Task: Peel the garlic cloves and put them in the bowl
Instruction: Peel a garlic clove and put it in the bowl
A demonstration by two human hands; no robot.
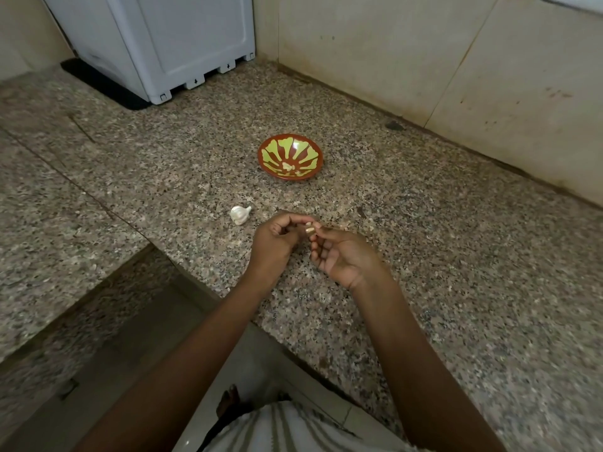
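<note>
The left hand (273, 244) and the right hand (342, 257) pinch one small garlic clove (309, 229) between curled fingers (293, 219) above the worktop (424, 256), with the bowl (272, 148) straight ahead, about equally near both.

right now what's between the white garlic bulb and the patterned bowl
Head view: only bare speckled granite counter between white garlic bulb and red-green bowl.

You hold a pale garlic clove (309, 228) above the worktop (424, 256), a white garlic bulb (240, 215) lies just left, and the red-and-green bowl (261, 155) beyond holds peeled cloves (288, 167).
</note>
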